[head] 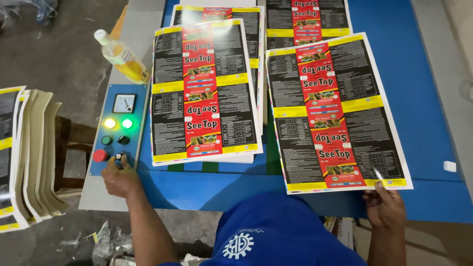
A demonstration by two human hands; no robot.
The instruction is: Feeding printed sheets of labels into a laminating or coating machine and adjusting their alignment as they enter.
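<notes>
Head view, left hand (119, 176): rests on the blue control panel (118, 129), fingertips closed narrowly on a small black knob (118, 156) at the panel's lower edge; forearm runs down to the bottom of the frame.
Head view, right hand (385, 203): pinches the lower right corner of a printed sheet (337, 111), thumb on top; grip holds the sheet's edge.
Printed sheet: glossy, rectangular, flat on the blue worktop (423, 93), turned slightly askew; black text blocks, yellow bars, a red strip down the middle, thin white margin.
Sheet stack (203, 91): same print, lies just left of the held sheet, edges roughly squared, top sheet shiny with glare; more sheets overlap beyond it at the far edge.
Control panel: flat blue plate set in a grey surround; square white dial gauge (124, 103) at top, a lit yellow lamp (109, 123) and a lit green lamp (127, 123) beneath it, two dark round buttons below those, a red round button (100, 155) just left of the knob.
Bottle (122, 56): clear plastic, white cap, yellow liquid, lying tilted beyond the panel.
Side pile (24, 157): bowed, curling printed sheets stacked at far left, pale edges fanned, well apart from the worktop.
Floor (59, 59): grey, rough, scraps of crumpled clear wrap near the bottom.
Clothing: blue fabric with a white cogwheel emblem (238, 245).
</notes>
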